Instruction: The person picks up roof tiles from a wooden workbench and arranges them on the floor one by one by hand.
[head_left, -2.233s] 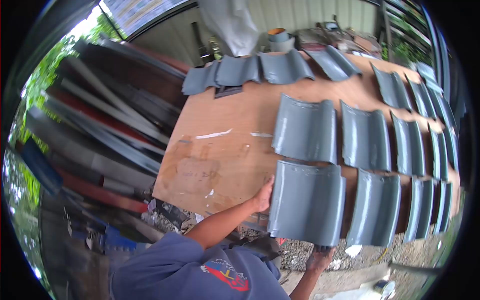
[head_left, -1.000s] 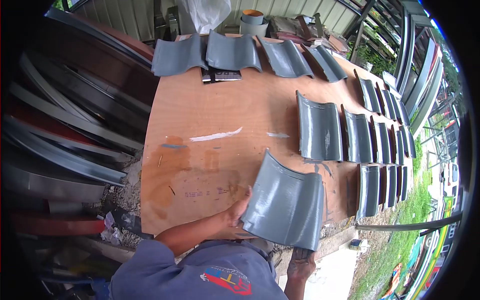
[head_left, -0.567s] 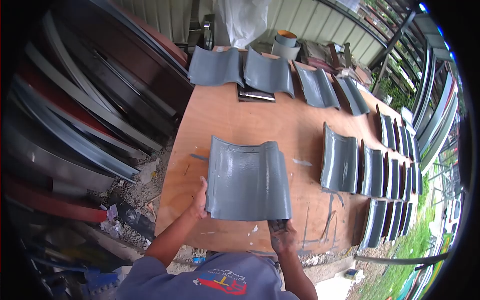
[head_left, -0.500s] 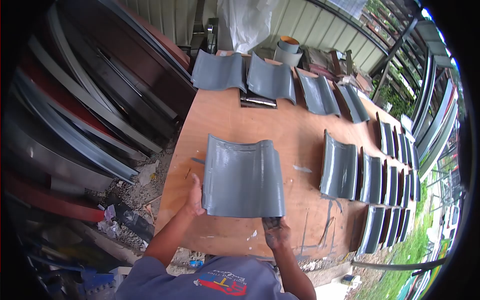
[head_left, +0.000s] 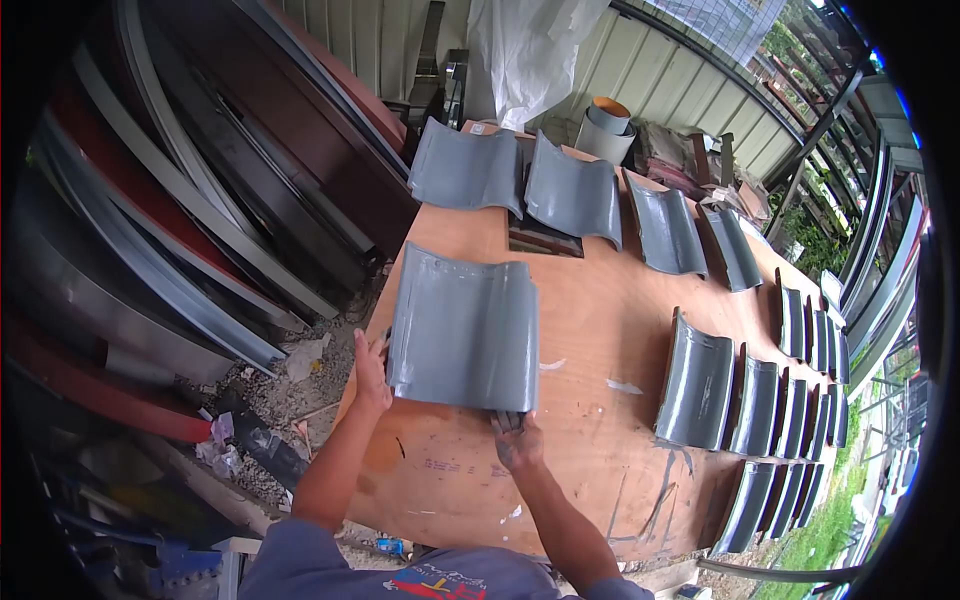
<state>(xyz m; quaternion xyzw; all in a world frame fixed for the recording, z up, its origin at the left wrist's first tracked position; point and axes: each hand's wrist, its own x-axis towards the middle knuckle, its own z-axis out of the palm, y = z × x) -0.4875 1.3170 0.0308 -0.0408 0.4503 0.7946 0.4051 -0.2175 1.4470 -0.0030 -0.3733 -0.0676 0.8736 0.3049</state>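
Observation:
A grey, glossy, curved roof tile [head_left: 462, 330] is held tilted over the left part of a plywood table. My left hand [head_left: 372, 375] grips it at the lower left edge, with the thumb raised and some fingers hidden. At the bottom edge, near the right corner, my right hand [head_left: 518, 440] is closed on the tile, its dark-stained fingers partly underneath. Beyond it, a similar tile [head_left: 466, 168] and another curved tile [head_left: 574, 188] lie at the table's far edge.
Several more grey tiles [head_left: 697, 385] stand in rows along the right of the plywood table [head_left: 580, 470]. Long bent metal sheets [head_left: 190, 190] lean at the left. Cylindrical containers [head_left: 606, 128] and white plastic sheeting [head_left: 520, 60] are behind the table.
Both hands have carried the tile left and farther away across the table, toward the tiles at the far edge. The camera view has also shifted.

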